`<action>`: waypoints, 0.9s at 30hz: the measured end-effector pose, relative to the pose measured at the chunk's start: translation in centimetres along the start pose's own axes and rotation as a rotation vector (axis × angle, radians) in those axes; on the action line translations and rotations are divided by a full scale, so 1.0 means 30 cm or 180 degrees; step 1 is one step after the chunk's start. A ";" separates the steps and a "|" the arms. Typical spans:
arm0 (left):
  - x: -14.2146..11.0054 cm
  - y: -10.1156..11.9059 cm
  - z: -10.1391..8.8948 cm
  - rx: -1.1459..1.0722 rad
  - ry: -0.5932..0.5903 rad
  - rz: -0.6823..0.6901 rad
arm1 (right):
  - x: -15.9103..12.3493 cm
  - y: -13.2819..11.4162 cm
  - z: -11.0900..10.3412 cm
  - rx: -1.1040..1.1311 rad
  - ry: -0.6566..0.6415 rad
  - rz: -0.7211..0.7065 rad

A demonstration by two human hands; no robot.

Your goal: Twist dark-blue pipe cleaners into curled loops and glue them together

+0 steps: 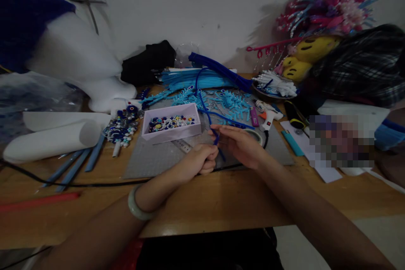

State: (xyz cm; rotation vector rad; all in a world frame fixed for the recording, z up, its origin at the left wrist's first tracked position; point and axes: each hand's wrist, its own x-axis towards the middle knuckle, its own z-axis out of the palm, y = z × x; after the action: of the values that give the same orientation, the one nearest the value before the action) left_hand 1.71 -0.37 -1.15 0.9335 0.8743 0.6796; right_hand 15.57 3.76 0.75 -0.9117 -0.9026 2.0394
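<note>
A dark blue pipe cleaner [204,105] rises in a tall curve from between my hands, its short lower end pointing down to the right. My left hand [201,159] is closed in a pinch around its lower part, fingers curled in. Against the same stem, just above and to the right, my right hand [242,145] has its long fingers close together, the fingertips at the stem; the thumb is partly hidden. Just beyond my left hand stands a white box [172,135] of mixed beads. Light blue pipe-cleaner branches [232,103] lie behind the hands on a grey mat [145,160].
Bundles of light blue stems [196,79] lie at the back. To the right are a hot glue gun [268,119], a purple lighter [254,116] and a tape roll [255,135]. A beaded ornament [122,128] and white roll [53,139] lie left. A black cable [95,184] crosses the table.
</note>
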 end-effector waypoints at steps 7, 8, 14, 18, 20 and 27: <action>0.011 -0.013 0.003 0.0292 0.0149 0.0025 | 0.002 0.012 0.000 0.0063 0.0184 0.0127; 0.012 -0.016 0.003 0.0340 0.0154 0.0016 | 0.002 0.010 -0.001 0.0015 0.0144 0.0127; 0.012 -0.019 0.002 0.0516 0.0059 0.0028 | 0.000 0.005 0.003 -0.0035 0.0129 0.0156; 0.014 -0.013 0.008 0.0419 0.0149 0.0008 | 0.003 0.014 0.007 0.0034 0.0186 0.0198; 0.013 -0.010 0.011 0.0426 0.0123 -0.0022 | 0.004 0.015 0.003 0.0053 0.0101 0.0214; 0.009 0.001 0.012 0.0214 0.0106 -0.0044 | 0.006 0.000 -0.011 0.0527 -0.0006 0.0606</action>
State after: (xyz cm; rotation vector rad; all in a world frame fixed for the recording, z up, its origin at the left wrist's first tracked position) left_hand 2.16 -0.29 -1.10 0.9777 0.9371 0.6590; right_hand 15.75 4.02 0.54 -0.9340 -0.6567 2.2390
